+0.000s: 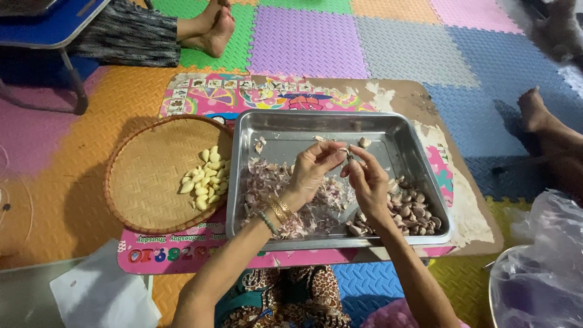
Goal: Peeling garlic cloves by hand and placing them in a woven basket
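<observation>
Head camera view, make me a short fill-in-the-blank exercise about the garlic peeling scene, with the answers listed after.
1. Both hands, left hand and right hand, hold a garlic clove above the metal ____.
2. The peeled cloves lie on a round woven ____.
3. Unpeeled cloves sit in the tray's near ____ corner.
4. Bangles circle the ____ wrist.

Answers: tray; basket; right; left

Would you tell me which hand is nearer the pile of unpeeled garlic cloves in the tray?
Right. The right hand is just above the unpeeled cloves; the left hand is farther left.
</observation>
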